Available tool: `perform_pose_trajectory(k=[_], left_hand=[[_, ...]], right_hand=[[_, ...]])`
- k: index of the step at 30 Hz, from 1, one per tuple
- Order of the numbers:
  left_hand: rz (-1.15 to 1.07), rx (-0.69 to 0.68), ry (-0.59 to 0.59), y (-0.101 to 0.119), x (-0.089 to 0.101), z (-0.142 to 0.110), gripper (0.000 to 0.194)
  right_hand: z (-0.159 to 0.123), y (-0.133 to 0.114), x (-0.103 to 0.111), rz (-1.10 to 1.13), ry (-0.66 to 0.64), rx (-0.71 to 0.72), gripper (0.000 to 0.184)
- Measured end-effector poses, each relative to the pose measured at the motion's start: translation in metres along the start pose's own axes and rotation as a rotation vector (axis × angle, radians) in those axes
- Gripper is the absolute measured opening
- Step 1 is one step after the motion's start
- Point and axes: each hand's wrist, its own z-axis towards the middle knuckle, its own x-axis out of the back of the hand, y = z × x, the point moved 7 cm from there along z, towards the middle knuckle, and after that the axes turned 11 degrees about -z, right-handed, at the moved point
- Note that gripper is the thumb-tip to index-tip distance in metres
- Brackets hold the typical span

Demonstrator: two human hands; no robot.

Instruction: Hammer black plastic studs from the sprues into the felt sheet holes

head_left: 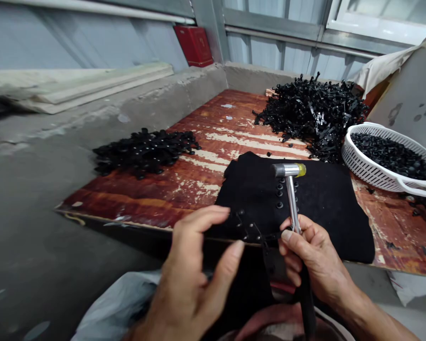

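Observation:
A small two-faced mallet [289, 170], with one dark face, one yellow face and a metal shaft, stands head up in my right hand [310, 248]. My right fingers are wrapped round its black grip; the thumb and index finger also seem to pinch a small black part, which I cannot make out well. My left hand [202, 265] is open, thumb and fingers apart, at the table's front edge. Just beyond its fingertips is a black piece with metal studs [250, 227], on a black mat [323, 203]. Round black buttons [279, 194] stand in two rows on the mat, partly behind the mallet.
Flat black studded pieces [145, 151] are piled at the left of the worn red-brown table [135, 196]. A larger heap of black plastic parts [312, 109] lies at the back. A white basket [355, 158] at right contains small black pieces. A concrete ledge [195, 90] borders the table.

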Motion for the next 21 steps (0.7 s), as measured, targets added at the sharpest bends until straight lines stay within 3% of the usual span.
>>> perform_pose_trajectory(k=[2, 4, 9, 15, 21], left_hand=[[0.137, -0.310, -0.191, 0.027, -0.020, -0.004, 0.030], [0.184, -0.409, -0.336, 0.039, -0.037, -0.004, 0.020], [0.106, -0.266, -0.534, 0.026, -0.059, 0.028, 0.022], [0.166, -0.124, -0.587, -0.003, -0.070, 0.060, 0.023], [0.179, -0.052, -0.624, -0.007, -0.077, 0.064, 0.025]], right_hand=[[0.000, 0.001, -0.006, 0.021, -0.026, -0.005, 0.028], [0.000, 0.001, -0.010, 0.028, -0.043, -0.003, 0.029], [-0.008, -0.003, 0.011, -0.097, 0.056, 0.053, 0.032], [-0.029, -0.003, 0.056, -0.087, 0.262, 0.084, 0.034], [-0.040, 0.008, 0.072, -0.082, 0.305, 0.050, 0.032]])
